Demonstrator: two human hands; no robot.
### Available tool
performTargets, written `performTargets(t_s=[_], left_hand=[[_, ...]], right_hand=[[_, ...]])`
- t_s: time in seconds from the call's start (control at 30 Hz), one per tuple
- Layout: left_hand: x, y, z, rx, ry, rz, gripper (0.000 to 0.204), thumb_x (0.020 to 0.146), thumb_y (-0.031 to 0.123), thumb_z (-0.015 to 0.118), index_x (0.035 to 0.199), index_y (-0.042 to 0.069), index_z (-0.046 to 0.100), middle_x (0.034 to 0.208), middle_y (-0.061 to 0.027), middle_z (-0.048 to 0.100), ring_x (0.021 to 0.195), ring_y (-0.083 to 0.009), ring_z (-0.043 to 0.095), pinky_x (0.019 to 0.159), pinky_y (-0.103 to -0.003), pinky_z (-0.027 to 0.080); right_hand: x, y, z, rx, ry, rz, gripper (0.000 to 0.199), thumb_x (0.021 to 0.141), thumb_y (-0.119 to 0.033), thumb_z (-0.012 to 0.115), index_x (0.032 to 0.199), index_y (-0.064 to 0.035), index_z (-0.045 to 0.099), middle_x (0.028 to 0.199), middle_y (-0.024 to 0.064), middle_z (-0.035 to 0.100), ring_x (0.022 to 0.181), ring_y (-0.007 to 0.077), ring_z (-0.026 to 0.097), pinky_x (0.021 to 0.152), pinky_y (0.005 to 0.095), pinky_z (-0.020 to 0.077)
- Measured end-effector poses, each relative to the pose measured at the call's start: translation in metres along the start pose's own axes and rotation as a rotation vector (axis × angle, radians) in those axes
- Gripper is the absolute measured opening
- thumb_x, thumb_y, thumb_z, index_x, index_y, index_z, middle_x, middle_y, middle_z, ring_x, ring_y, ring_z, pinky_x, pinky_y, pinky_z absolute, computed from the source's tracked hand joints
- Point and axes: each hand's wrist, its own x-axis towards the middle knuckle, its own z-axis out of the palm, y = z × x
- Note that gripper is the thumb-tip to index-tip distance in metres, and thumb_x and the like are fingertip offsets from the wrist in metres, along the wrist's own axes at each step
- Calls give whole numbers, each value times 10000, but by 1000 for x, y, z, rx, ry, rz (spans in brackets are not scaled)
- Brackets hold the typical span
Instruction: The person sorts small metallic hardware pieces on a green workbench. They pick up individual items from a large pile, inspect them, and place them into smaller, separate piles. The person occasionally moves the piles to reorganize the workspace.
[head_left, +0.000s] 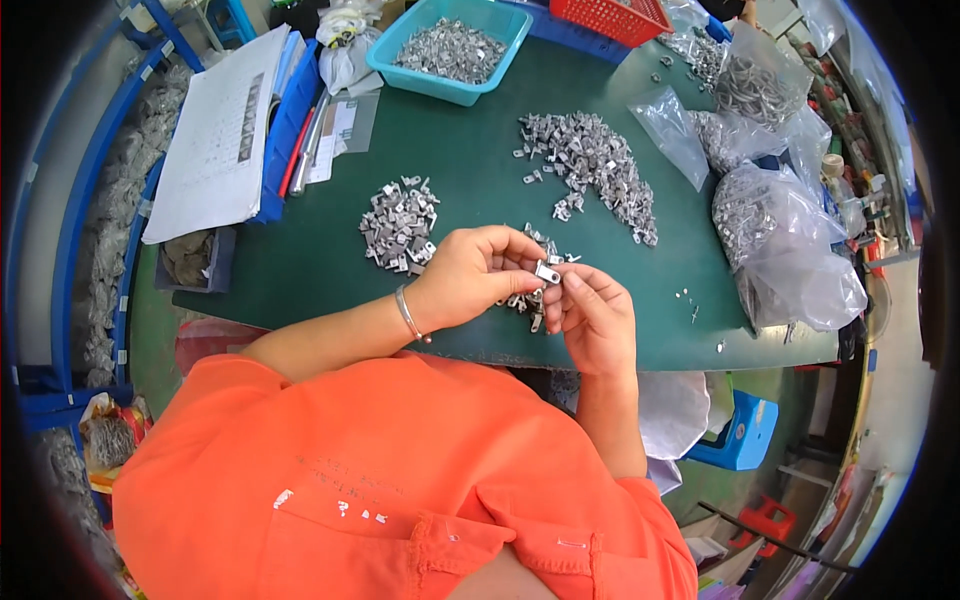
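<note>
Between my two hands is a small silvery metal bracket [546,272] with a round hole in its end. My left hand [478,272] pinches it from the left with thumb and forefinger. From the right, the thumb and fingertips of my right hand [597,312] close on its other side. Partly hidden beneath my hands lies a small pile of similar metal parts [533,318]. To the left on the green table [480,170] sits another heap of metal brackets [399,226]. A larger, curved heap of brackets [600,172] spreads beyond my right hand.
A turquoise basin [468,92] of metal parts stands at the back, beside a red basket [612,18]. Plastic bags of metal pieces [765,235] line the right side. At left are papers [215,140] on a blue file holder [280,150]. A blue stool [740,430] stands below the table.
</note>
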Motion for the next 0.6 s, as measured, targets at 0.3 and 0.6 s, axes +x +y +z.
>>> performTargets(t_s=[0.3,0.6], left_hand=[[-3,-6,-2,-20,-58,-22,260,808,-50,697,1060,-34,634,1003,-82,654,902,-148,640,806,-257,539],[-9,-10,-45,488,155,367,155,780,-94,685,906,-21,633,983,-80,586,849,-147,624,758,-242,534]], right_hand=[[3,9,-2,-759,24,-558,124,822,55,652,938,15,661,835,106,682,729,196,664,643,272,535],[59,6,-36,-1370,237,-601,65,817,11,611,874,18,643,839,177,635,758,357,620,693,383,502]])
